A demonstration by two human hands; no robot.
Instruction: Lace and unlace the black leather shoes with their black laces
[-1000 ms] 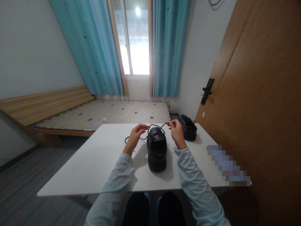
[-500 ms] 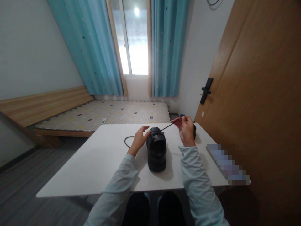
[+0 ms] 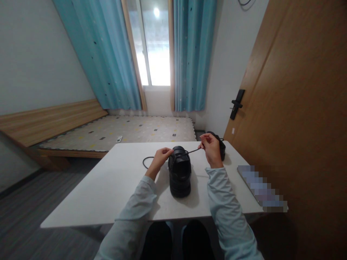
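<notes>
A black shoe (image 3: pixel 180 180) stands on the white table (image 3: pixel 116 187), its heel toward me. At its upper left side is my left hand (image 3: pixel 162 157), fingers pinched together at the shoe's edge; what they hold is too small to make out. My right hand (image 3: pixel 211 147) is closed on a dark shoelace (image 3: pixel 193 151), which runs taut from the top of the shoe. Another part of the lace loops on the table (image 3: pixel 144 162) left of my left hand. The second black shoe (image 3: pixel 222 148) sits just behind my right hand, partly hidden by it.
A flat blurred object (image 3: pixel 260 189) lies along the table's right edge. Beyond the table is a bed (image 3: pixel 141 130) with a small white item (image 3: pixel 119 139) on it. The wooden door (image 3: pixel 298 108) rises close on the right.
My right hand has shifted slightly left and now grips the lace nearer the shoe, uncovering more of the second shoe. The fingers of my left hand have drawn together at the shoe.
</notes>
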